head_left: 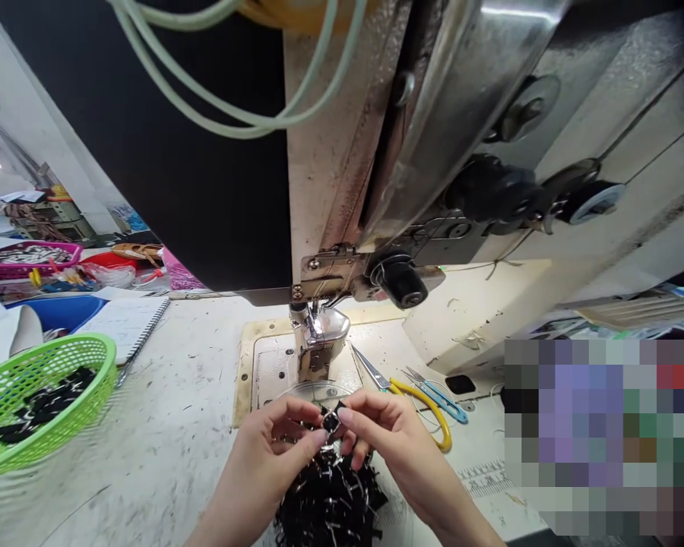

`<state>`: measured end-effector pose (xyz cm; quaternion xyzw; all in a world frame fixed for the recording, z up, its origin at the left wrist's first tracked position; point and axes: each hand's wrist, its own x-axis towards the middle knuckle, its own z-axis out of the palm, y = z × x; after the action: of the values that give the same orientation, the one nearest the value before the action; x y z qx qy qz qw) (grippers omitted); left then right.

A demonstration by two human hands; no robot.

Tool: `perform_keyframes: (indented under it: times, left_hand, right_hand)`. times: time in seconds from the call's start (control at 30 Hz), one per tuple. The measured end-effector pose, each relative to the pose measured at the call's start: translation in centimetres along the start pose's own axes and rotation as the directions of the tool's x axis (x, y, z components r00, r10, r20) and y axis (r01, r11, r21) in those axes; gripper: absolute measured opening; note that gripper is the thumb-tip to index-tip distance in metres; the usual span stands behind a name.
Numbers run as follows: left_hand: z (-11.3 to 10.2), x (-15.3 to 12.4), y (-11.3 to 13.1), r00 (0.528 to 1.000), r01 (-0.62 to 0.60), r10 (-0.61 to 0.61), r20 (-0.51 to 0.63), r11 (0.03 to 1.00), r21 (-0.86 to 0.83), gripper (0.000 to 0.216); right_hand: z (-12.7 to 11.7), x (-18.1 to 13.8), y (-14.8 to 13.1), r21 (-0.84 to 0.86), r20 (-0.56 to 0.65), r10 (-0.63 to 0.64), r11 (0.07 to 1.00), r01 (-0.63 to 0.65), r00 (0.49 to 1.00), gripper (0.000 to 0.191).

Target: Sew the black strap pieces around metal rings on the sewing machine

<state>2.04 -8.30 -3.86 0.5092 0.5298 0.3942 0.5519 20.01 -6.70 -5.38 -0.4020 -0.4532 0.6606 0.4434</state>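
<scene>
Between the fingertips of both hands is a small black strap piece with a metal ring [331, 422]. My left hand [273, 448] pinches its left side with thumb and forefinger. On the other side, my right hand [391, 437] grips it between thumb and fingers. Directly under the hands lies a heap of similar black pieces with shiny metal parts [330, 501], partly covered by my fingers. Just beyond the hands stands the sewing machine's presser foot and post [322, 338]. A clear round rim [313, 391] shows behind my fingertips.
Yellow-handled scissors [402, 391] and blue thread snips [441, 396] lie right of the post. At left, a green basket [99, 357] holds black pieces, beside a spiral notebook [131, 327]. The machine head [330, 167] overhangs the table. A ruler scale [484, 479] runs along the right.
</scene>
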Motion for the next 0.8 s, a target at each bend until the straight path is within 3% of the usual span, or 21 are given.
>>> perform_keyframes:
  times: [0.07,0.2,0.33,0.63,0.8]
  left_hand:
    - [0.1,-0.1,-0.1,0.999,0.003,-0.003,-0.051,1.000,0.009,0.016]
    - [0.5,0.0,-0.6,0.996,0.076,-0.067,0.058,0.983,-0.167,0.025]
    - [0.6,0.3,-1.0,0.998,0.049,-0.035,0.053,0.955,-0.293,0.029]
    - [0.4,-0.4,0.1,0.998,-0.037,0.023,-0.054,0.964,-0.263,0.018]
    - [0.0,-0.4,0.3,0.999,-0.017,0.009,-0.031,0.967,-0.254,0.018]
  right_hand:
    - [0.2,0.0,-0.1,-0.011,-0.020,-0.029,1.000,0.028,0.999,0.035]
    - [0.6,-0.2,-0.2,-0.041,-0.017,-0.066,0.997,0.065,0.998,0.029]
    - [1.1,-0.6,-0.1,-0.083,-0.054,-0.107,0.991,0.102,0.993,0.024]
    - [1.5,-0.6,0.1,-0.032,-0.052,-0.107,0.994,0.105,0.993,0.023]
    - [0.9,-0.6,0.0,0.044,0.095,-0.064,0.997,0.060,0.993,0.035]
